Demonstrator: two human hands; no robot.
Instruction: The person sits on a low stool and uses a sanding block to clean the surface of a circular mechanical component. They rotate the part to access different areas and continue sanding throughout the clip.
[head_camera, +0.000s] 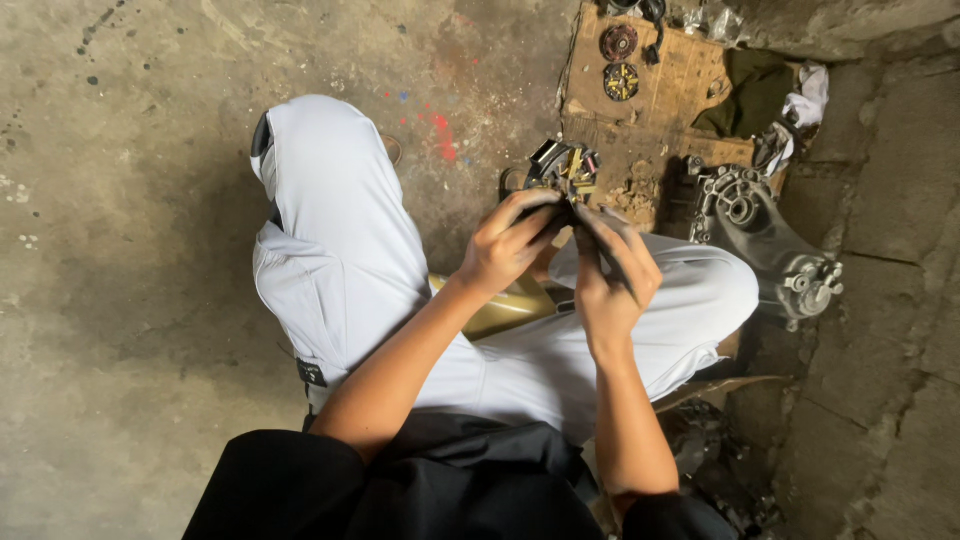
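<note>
- Squatting on the concrete floor (120, 300), I hold a small motor part (566, 172) with copper windings and dark metal just above my knees, at about 12 o'clock from my hands
- Left hand (508, 243) has a closed grip: its fingers wrap the lower edge of the part from the 9 o'clock side, thumb on top
- Right hand (612, 268) is closed on the same part from 3 o'clock; its grimy fingers pinch the edge
- To do this well, I judge I should keep the left grip steady as the anchor and let only the right fingertips work, pressing on metal and not on the windings
- A grey engine casing (760, 235) lies at 2 o'clock, near my right knee
- Cardboard sheet (660, 95) at 1 o'clock carries two round discs (619, 62); rags (775, 100) sit just beside it
- Holding the part over my lap seems wise, so that anything loose drops there
</note>
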